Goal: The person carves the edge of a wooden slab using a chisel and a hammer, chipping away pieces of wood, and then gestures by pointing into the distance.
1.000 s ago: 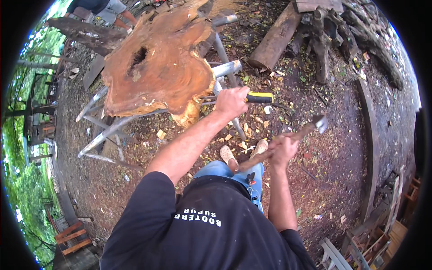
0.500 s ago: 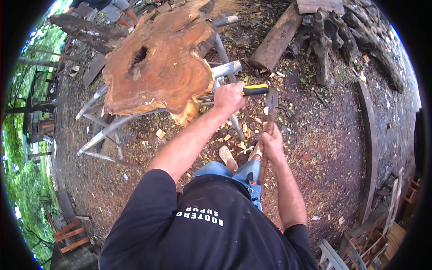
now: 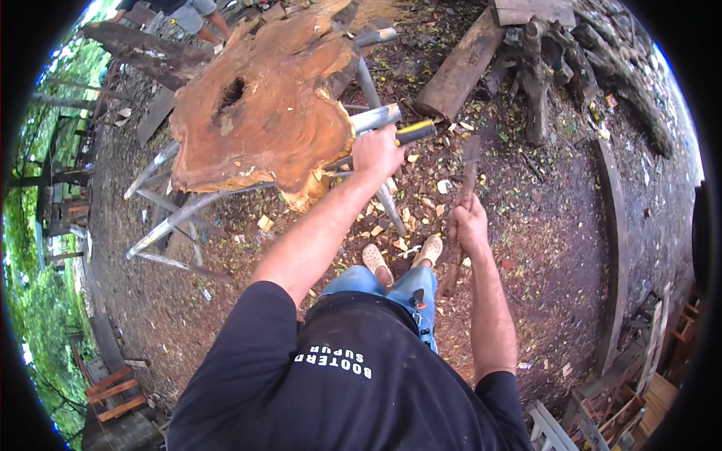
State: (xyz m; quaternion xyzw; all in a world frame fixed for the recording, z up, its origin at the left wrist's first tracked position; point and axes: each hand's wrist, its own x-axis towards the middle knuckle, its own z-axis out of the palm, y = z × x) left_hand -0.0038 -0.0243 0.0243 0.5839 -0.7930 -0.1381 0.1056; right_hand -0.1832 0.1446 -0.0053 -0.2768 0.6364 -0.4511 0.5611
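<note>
A large reddish-brown wood slab (image 3: 282, 113) with a wavy edge and a dark hole lies on a stand of grey poles (image 3: 177, 223). My left hand (image 3: 377, 158) is closed around a chisel (image 3: 416, 132) with a yellow and black handle. Its shank points at the slab's near right edge, where pale cut wood shows; the cutting tip is hard to make out. To the right, apart from the chisel, my right hand (image 3: 469, 227) grips the wooden handle of a claw hammer (image 3: 470, 169). The hammer's head is blurred and raised beyond my hand.
Wood chips and leaves litter the dirt ground around my feet. A thick log (image 3: 462, 68) and gnarled roots (image 3: 535, 90) lie at the far right. A long plank (image 3: 615, 248) runs along the right side. Another person's legs (image 3: 199, 21) show at the far left.
The hammer has swung to the right, away from the chisel's handle end, and its head is now blurred. My left hand and the chisel have shifted slightly left and away from me.
</note>
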